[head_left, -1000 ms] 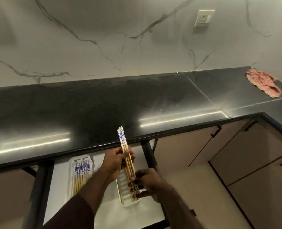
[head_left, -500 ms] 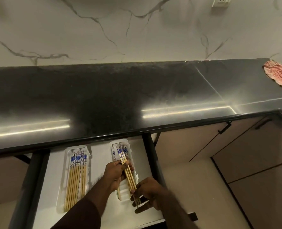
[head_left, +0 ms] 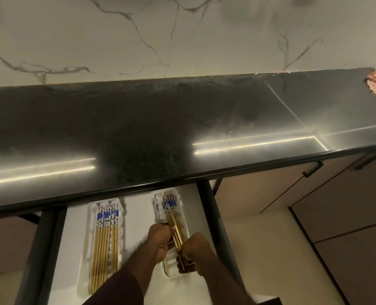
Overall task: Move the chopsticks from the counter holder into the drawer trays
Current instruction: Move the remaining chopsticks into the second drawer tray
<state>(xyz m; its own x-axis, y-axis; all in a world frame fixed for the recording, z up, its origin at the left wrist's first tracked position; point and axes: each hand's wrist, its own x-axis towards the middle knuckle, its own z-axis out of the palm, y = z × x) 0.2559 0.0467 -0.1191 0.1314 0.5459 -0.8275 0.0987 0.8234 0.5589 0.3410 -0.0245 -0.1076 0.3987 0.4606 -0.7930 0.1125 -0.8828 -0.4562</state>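
Head view: we are working over the open drawer under the black counter. Our left hand is closing around the middle of a chopstick bundle, and our right hand is pinching its near tips, likely to square the sticks before letting go. The bundle is lying in the right tray, blue ends far. The left tray is already holding a neat row. The counter holder is not in sight.

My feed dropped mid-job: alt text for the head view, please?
Both bare hands, left hand and right hand, lay blue-patterned wooden chopsticks into the right white plastic tray of an open drawer; the left white tray already holds a row.
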